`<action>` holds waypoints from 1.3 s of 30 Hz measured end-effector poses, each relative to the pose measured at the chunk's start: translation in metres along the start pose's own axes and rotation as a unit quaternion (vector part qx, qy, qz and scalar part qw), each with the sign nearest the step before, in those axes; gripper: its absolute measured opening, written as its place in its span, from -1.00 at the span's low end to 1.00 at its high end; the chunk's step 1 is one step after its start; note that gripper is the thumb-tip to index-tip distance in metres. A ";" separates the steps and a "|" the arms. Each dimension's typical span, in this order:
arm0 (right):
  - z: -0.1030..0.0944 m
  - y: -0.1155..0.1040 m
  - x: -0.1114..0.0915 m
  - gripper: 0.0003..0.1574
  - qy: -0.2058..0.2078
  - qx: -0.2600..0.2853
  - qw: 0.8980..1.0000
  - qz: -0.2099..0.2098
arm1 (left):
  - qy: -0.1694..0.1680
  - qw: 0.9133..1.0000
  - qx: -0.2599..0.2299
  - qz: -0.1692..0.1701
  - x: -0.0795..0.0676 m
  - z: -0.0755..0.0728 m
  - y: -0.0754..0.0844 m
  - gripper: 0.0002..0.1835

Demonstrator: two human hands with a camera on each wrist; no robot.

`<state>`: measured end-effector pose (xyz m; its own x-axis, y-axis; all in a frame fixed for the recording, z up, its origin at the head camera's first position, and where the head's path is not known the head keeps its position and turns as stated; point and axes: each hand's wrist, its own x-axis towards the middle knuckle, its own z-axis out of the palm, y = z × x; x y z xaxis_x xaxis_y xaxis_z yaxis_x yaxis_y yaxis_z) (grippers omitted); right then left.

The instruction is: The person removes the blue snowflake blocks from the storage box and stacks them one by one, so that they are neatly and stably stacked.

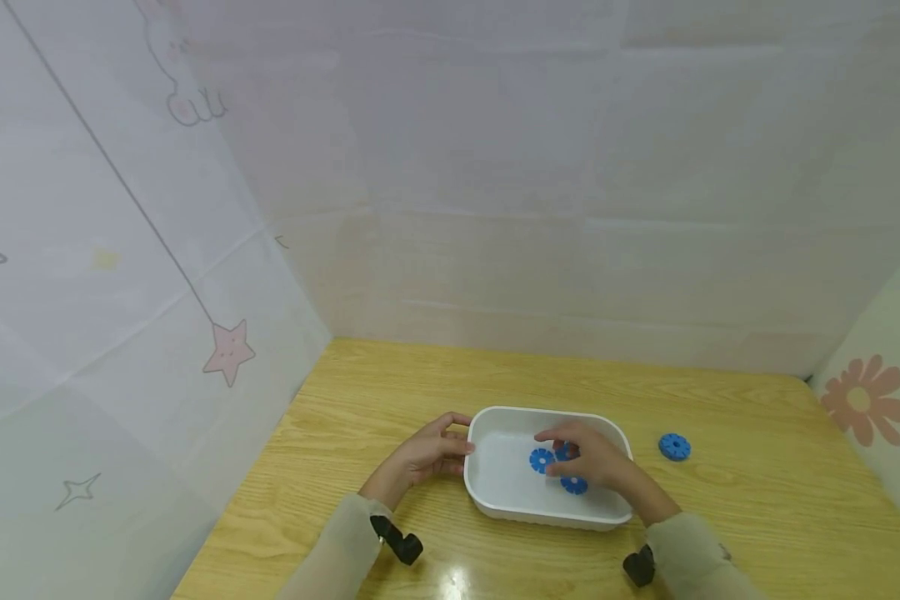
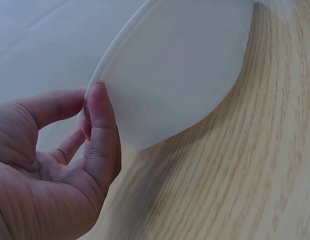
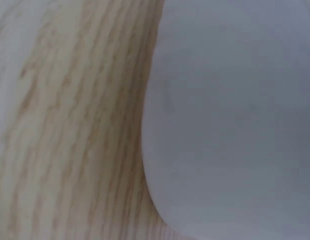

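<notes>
A white rectangular basin [image 1: 495, 467] with rounded corners stands on the table. My left hand [image 1: 431, 454] pinches its left rim, thumb on one side and fingers on the other; the left wrist view shows this hand [image 2: 70, 150] close up at the basin's rim [image 2: 117, 45]. Inside the basin lie blue notched discs: one at the left [image 1: 542, 460], another at the front [image 1: 574, 486], and a third partly covered by my right hand [image 1: 588, 454]. That hand reaches over the right rim, its thumb and index finger spread apart above the discs.
To the right of the basin, a small stack of blue notched discs [image 1: 675, 447] sits on the wooden table [image 1: 757, 483]. White printed sheets [image 1: 495, 208] hang behind the table and along both sides. In the right wrist view only the basin's outer wall [image 3: 225, 125] and the tabletop appear.
</notes>
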<state>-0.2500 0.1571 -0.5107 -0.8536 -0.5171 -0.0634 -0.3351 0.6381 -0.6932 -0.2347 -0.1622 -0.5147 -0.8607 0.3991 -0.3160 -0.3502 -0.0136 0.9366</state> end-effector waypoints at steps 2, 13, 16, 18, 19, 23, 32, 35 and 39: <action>0.003 0.000 0.001 -0.41 0.001 -0.005 1.000 0.009 | 0.000 1.000 0.000 -0.001 0.000 0.000 0.000 -0.40; 0.013 -0.001 0.005 -0.42 0.007 -0.043 0.997 0.058 | -0.004 1.000 -0.001 -0.002 0.001 -0.001 0.000 -0.42; 0.014 -0.001 0.005 -0.41 0.008 -0.050 0.997 0.065 | -0.003 1.000 0.001 -0.001 0.000 -0.001 0.000 -0.43; 0.016 -0.001 0.006 -0.41 0.009 -0.056 0.996 0.066 | -0.004 1.000 0.001 -0.003 0.000 -0.001 0.000 -0.43; 0.016 -0.001 0.006 -0.41 0.009 -0.059 0.996 0.064 | -0.004 1.000 0.001 -0.003 0.001 -0.001 0.000 -0.43; 0.018 -0.004 0.007 -0.41 0.007 -0.074 0.995 0.067 | -0.005 1.000 0.001 -0.002 0.002 -0.002 -0.001 -0.44; 0.019 -0.004 0.007 -0.51 0.010 -0.077 0.995 0.062 | -0.001 1.000 -0.004 -0.002 0.001 -0.001 -0.001 -0.43; 0.020 -0.003 0.009 -0.55 0.014 -0.073 0.996 0.052 | 0.000 1.000 -0.005 -0.001 0.001 -0.001 -0.001 -0.42; 0.021 -0.002 0.009 -0.57 0.017 -0.065 0.997 0.040 | 0.000 1.000 -0.004 -0.003 0.001 -0.001 -0.001 -0.41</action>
<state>-0.2491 0.1392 -0.5253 -0.8922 -0.4430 -0.0881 -0.3125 0.7463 -0.5877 -0.2351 -0.1628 -0.5157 -0.8586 0.3999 -0.3209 -0.3580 -0.0196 0.9335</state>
